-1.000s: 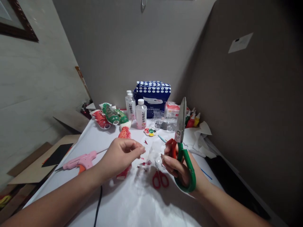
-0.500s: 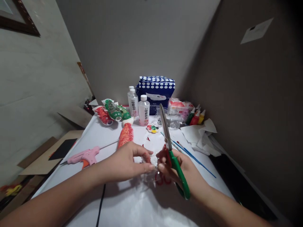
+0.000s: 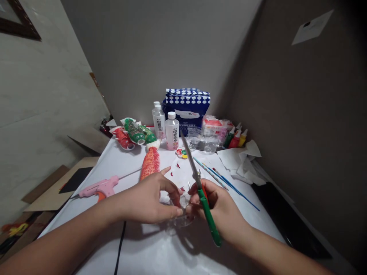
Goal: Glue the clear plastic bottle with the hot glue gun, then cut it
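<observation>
Between finger and thumb my left hand (image 3: 149, 198) pinches a clear plastic piece (image 3: 183, 220), probably cut from a bottle; its exact shape is hard to make out. My right hand (image 3: 222, 204) is closed around green-handled scissors (image 3: 208, 219), blades pointing up and away from me. The fingertips of that hand also touch the plastic's right side. Beyond my left hand lies a red-and-white painted, fish-like bottle craft (image 3: 151, 162), its near end hidden by the hand. Small red scraps (image 3: 178, 165) are scattered on the white table cover (image 3: 155, 252).
A pink glue gun (image 3: 99, 187) lies on the left. Behind stand painted fish (image 3: 134, 131), labelled bottles (image 3: 172, 131), a blue bag (image 3: 187, 103) and paint bottles (image 3: 234, 140). A paint palette (image 3: 181, 152), brushes (image 3: 229, 183) and crumpled paper (image 3: 241, 162) sit towards the right.
The plastic piece has been turned in my fingers. My right hand and the scissors have shifted slightly left, with the blades tilting further left. One left finger now sticks out.
</observation>
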A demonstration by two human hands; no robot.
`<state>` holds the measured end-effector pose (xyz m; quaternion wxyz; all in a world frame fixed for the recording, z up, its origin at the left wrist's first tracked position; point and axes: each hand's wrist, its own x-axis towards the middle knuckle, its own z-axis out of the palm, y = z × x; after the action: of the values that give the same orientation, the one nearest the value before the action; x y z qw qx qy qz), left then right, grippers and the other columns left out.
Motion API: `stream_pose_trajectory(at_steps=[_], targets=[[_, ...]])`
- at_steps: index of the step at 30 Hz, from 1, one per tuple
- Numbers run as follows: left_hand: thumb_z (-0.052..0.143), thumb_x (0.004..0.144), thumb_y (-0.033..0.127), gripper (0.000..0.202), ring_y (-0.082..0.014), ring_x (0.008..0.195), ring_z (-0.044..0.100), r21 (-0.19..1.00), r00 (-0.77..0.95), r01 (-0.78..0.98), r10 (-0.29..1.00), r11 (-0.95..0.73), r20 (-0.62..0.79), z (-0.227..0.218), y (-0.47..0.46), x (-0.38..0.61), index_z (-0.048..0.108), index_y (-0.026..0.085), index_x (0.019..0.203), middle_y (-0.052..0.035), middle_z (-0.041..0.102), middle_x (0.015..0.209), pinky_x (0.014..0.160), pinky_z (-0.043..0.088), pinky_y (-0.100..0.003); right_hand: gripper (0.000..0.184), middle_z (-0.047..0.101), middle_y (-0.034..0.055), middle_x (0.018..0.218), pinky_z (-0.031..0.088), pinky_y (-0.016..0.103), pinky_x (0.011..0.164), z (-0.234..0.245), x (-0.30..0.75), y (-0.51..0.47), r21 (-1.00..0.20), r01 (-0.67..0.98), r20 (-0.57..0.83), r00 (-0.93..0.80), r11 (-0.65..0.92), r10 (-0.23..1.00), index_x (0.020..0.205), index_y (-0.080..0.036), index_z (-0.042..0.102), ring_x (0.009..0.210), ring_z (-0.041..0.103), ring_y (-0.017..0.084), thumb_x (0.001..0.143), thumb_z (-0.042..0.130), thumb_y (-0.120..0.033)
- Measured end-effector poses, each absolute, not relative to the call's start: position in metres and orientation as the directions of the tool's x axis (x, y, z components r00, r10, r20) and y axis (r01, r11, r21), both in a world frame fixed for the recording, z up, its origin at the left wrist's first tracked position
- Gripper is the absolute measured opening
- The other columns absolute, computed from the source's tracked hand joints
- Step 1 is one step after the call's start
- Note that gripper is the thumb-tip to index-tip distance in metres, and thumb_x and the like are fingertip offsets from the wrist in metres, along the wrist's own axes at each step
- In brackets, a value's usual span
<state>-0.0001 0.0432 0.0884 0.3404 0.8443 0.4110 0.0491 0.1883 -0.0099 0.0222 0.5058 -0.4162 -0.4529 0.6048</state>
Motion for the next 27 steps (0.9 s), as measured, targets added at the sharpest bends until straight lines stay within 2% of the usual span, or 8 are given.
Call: stream_pose_trajectory(at_steps=[4,8,12,15,18,23,27], targets=[[0.067,0.076,0.035,0.023,-0.0151,0.069,0.058,0.654,0.738,0.601,0.633,-0.46,-0.232,0.093,0.049,-0.004,0.078,0.021,0.091,-0.0007,0.073,0.084,0.063,0.044,-0.025,0.035,0.049,-0.0095,0.055,0.044,0.025,0.05,0.028,0.191,-0.009,-0.948,-0.28,-0.115,-0.137,-0.15,0.984,0.076,-0.02,0.056,0.049,0.048,0.009,0.063,0.086,-0.032],[0.065,0.08,0.035,0.025,-0.0099,0.058,0.046,0.668,0.743,0.604,0.611,-0.435,-0.274,0.093,0.054,-0.006,0.077,0.021,0.097,0.0022,0.068,0.077,0.054,0.037,-0.022,0.039,0.05,-0.0088,0.054,0.044,0.026,0.05,0.029,0.194,-0.008,-0.94,-0.303,-0.114,-0.161,-0.158,0.98,0.077,-0.021,0.053,0.048,0.052,0.011,0.065,0.086,-0.038],[0.066,0.08,0.038,0.031,-0.0114,0.063,0.049,0.653,0.725,0.623,0.632,-0.432,-0.274,0.091,0.055,-0.01,0.075,0.024,0.107,0.0019,0.068,0.082,0.06,0.041,-0.022,0.045,0.059,-0.0045,0.059,0.044,0.026,0.048,0.032,0.196,-0.009,-0.953,-0.263,-0.114,-0.144,-0.149,0.983,0.083,-0.021,0.051,0.048,0.056,0.013,0.067,0.084,-0.047],[0.065,0.082,0.034,0.034,-0.0117,0.062,0.051,0.652,0.734,0.614,0.626,-0.445,-0.264,0.092,0.054,-0.011,0.073,0.023,0.113,0.0028,0.066,0.076,0.074,0.046,-0.025,0.046,0.067,0.0,0.066,0.042,0.025,0.046,0.034,0.197,-0.009,-0.956,-0.266,-0.093,-0.141,-0.128,0.986,0.086,-0.021,0.048,0.047,0.056,0.012,0.07,0.081,-0.05],[0.064,0.084,0.032,0.028,-0.0112,0.064,0.053,0.662,0.75,0.592,0.616,-0.461,-0.241,0.096,0.053,-0.011,0.074,0.023,0.108,0.0035,0.066,0.075,0.085,0.044,-0.028,0.047,0.069,0.0008,0.067,0.041,0.023,0.045,0.033,0.196,-0.01,-0.957,-0.273,-0.058,-0.139,-0.095,0.989,0.086,-0.022,0.046,0.046,0.056,0.011,0.072,0.08,-0.05],[0.063,0.084,0.033,0.02,-0.0145,0.071,0.058,0.674,0.757,0.586,0.602,-0.45,-0.255,0.105,0.047,-0.014,0.074,0.018,0.093,0.0004,0.069,0.078,0.063,0.043,-0.022,0.045,0.069,0.0009,0.069,0.04,0.022,0.042,0.03,0.196,-0.008,-0.962,-0.26,-0.07,-0.077,-0.088,0.995,0.082,-0.022,0.044,0.046,0.054,0.011,0.073,0.08,-0.047],[0.065,0.083,0.031,0.019,-0.0169,0.078,0.063,0.66,0.744,0.586,0.635,-0.471,-0.208,0.109,0.043,-0.017,0.074,0.016,0.089,-0.0023,0.072,0.08,0.069,0.046,-0.022,0.039,0.062,-0.005,0.061,0.031,0.017,0.042,0.027,0.2,-0.001,-0.958,-0.285,-0.029,0.07,-0.008,0.997,0.087,-0.022,0.047,0.046,0.044,0.006,0.077,0.079,-0.041]])
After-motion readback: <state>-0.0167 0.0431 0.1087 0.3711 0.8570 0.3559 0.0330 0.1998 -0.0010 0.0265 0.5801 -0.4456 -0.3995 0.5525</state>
